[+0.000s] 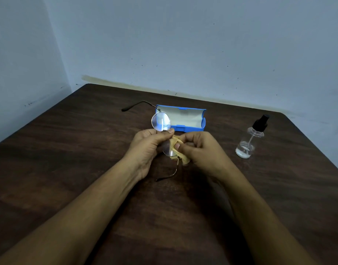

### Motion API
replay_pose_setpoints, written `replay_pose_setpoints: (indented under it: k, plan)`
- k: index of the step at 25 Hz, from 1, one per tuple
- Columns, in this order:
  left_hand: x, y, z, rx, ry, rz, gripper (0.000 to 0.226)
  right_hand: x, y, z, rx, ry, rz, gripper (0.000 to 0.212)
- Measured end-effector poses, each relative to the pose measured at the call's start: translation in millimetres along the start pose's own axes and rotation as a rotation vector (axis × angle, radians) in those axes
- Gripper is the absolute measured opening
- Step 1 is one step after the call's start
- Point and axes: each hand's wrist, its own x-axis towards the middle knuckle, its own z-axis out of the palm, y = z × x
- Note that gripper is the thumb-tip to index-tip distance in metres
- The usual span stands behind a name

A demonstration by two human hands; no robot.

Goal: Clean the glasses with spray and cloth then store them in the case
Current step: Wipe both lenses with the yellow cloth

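Yellow cloth (183,159) pinched in right grip (198,148) at frame centre, pressed vs lower lens of glasses (161,122); left grip (151,144) clamped on frame btwn lenses, one lens above the other, over dark wood table (68,150); blue case (185,119) lies open just behind, pale lining showing; spray bottle (248,140) stands centre-right, well apart from hands.

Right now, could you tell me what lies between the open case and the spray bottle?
Nothing: the head view shows only bare wooden table between the glasses case and spray bottle.
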Motion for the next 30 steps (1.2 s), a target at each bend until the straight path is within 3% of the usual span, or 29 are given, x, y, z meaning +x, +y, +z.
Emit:
replay_pose_setpoints:
  k: [2, 8, 11, 15, 21, 24, 30]
  plan:
    - [1, -1, 0, 0.024, 0.008, 0.016, 0.014, 0, 0, 1, 0.136, 0.002, 0.045, 0.011]
    - [3, -2, -1, 0.024, 0.065, 0.054, 0.021, -3, -3, 3, 0.157, 0.010, 0.128, 0.011]
    - [4, -5, -3, -0.066, 0.112, 0.082, 0.036, -2, -5, 3, 0.310, -0.030, 0.249, 0.007]
    - [3, -7, -1, -0.044, 0.085, 0.115, 0.029, -2, -7, 6, 0.368, -0.113, 0.410, 0.011]
    - [5, -9, -2, 0.046, 0.033, 0.068, 0.030, -6, -9, -7, 0.356, -0.189, 0.408, 0.014]
    - [7, -7, -5, 0.072, -0.001, 0.036, 0.020, -9, -8, -10, 0.323, -0.211, 0.379, 0.013]
    - [12, -4, -11, 0.122, -0.028, 0.005, 0.029, -11, -8, -14, 0.290, -0.229, 0.332, 0.013]
